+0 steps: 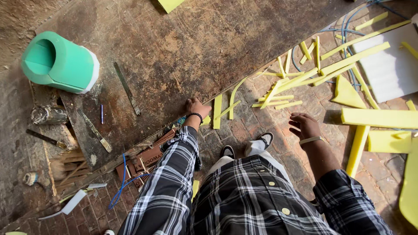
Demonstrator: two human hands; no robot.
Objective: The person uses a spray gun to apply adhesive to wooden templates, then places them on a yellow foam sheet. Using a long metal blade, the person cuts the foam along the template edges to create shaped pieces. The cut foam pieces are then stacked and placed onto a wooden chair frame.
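My left hand (197, 107) rests on the edge of a large, worn wooden board (183, 48), fingers curled over the rim; it wears a dark wristband. My right hand (304, 125) hovers open above the brick floor (244, 130), fingers spread, holding nothing; a pale band circles its wrist. Yellow foam strips (216, 111) lie just right of my left hand. A thick yellow foam bar (379, 118) lies right of my right hand. My plaid sleeves and shoes show below.
A green foam cylinder with a white end (58, 63) lies on the board's left. A metal file (127, 88) and a knife (98, 135) lie on the board. Blue wire (122, 182), wood scraps, a white foam slab (392, 65) and several yellow offcuts litter the floor.
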